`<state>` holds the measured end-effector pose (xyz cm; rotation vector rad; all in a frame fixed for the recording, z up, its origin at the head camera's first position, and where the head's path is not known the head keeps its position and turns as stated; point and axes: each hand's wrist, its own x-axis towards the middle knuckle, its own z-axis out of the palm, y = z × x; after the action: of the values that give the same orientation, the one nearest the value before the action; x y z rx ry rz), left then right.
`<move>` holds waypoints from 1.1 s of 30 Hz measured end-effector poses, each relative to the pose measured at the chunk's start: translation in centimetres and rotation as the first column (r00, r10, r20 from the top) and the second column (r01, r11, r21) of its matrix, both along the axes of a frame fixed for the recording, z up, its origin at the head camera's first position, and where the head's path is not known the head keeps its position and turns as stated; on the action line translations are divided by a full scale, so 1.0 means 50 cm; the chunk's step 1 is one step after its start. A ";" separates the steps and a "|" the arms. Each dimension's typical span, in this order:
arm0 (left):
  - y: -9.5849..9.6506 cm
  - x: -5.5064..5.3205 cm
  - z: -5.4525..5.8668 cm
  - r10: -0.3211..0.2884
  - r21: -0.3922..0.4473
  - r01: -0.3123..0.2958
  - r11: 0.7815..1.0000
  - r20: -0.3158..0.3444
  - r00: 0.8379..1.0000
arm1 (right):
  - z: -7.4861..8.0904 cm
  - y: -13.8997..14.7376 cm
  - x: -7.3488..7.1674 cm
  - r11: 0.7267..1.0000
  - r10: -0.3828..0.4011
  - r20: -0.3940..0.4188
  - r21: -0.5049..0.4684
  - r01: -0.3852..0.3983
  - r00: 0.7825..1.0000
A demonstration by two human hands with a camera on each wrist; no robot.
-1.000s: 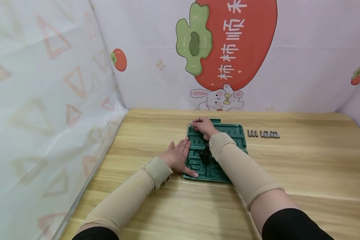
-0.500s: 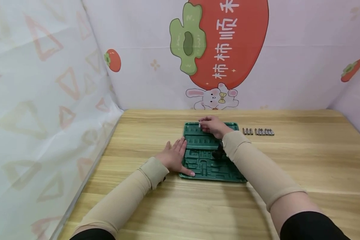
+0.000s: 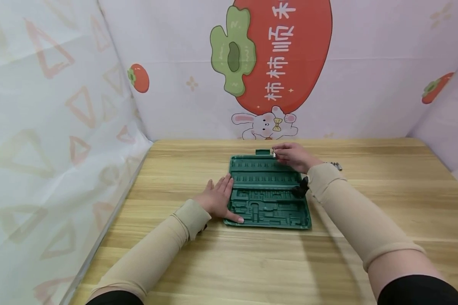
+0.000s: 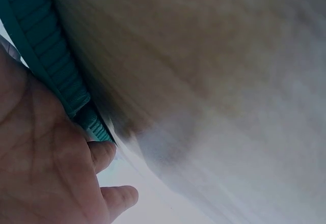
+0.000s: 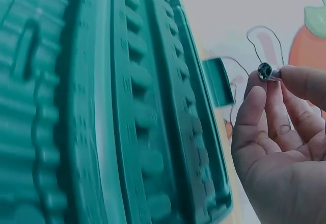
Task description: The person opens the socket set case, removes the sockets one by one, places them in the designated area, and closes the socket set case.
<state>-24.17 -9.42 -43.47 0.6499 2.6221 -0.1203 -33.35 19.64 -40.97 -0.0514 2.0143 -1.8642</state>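
My left hand [image 3: 215, 199] lies flat with fingers spread against the left side of an opened green plastic tool case [image 3: 269, 187], its thumb over the near left corner. In the left wrist view that palm [image 4: 46, 158] sits along the case's ribbed outer wall [image 4: 56, 56]. Between thumb and fingertips, my right hand [image 3: 294, 156] pinches a small shiny metal socket [image 5: 265, 72], its hollow end facing the wrist camera. This hand is over the case's far right part, beside the latch tab [image 5: 219, 81]. Moulded slots [image 5: 145, 117] in the case show no sockets in them.
More metal sockets [image 3: 336, 166] lie on the wooden table [image 3: 366, 212] right of the case, partly hidden behind my right wrist. A printed cloth backdrop [image 3: 175, 106] rises behind the table, and white patterned cloth [image 3: 61, 148] hangs along its left side.
My right hand has moved rightward from the case's far left corner to its far right part, still pinching the socket. The left hand stays on the case. The head view has shifted slightly right.
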 end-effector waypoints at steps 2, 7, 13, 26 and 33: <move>0.000 0.000 0.000 0.002 -0.002 -0.002 1.000 0.004 1.000 | -0.002 0.013 0.002 1.000 -0.004 0.003 -0.009 0.004 1.000; -0.002 -0.001 -0.001 -0.001 -0.001 0.001 1.000 0.009 1.000 | -0.008 0.045 0.004 1.000 -0.011 0.003 -0.023 0.011 1.000; -0.002 0.000 0.001 -0.004 0.016 0.004 1.000 -0.002 1.000 | -0.007 0.080 0.009 0.999 -0.025 0.018 -0.037 0.025 1.000; -0.001 0.006 0.009 0.004 0.012 -0.004 1.000 0.013 1.000 | -0.020 0.200 0.016 0.998 -0.063 -0.001 -0.024 0.063 0.998; 0.000 0.004 0.010 -0.003 0.011 0.002 1.000 0.009 1.000 | -0.013 0.277 0.030 0.994 -0.104 0.022 -0.038 0.105 0.994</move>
<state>-23.98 -9.43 -42.98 0.6561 2.6150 -0.1030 -31.86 33.50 -41.60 0.0627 2.0023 -1.9607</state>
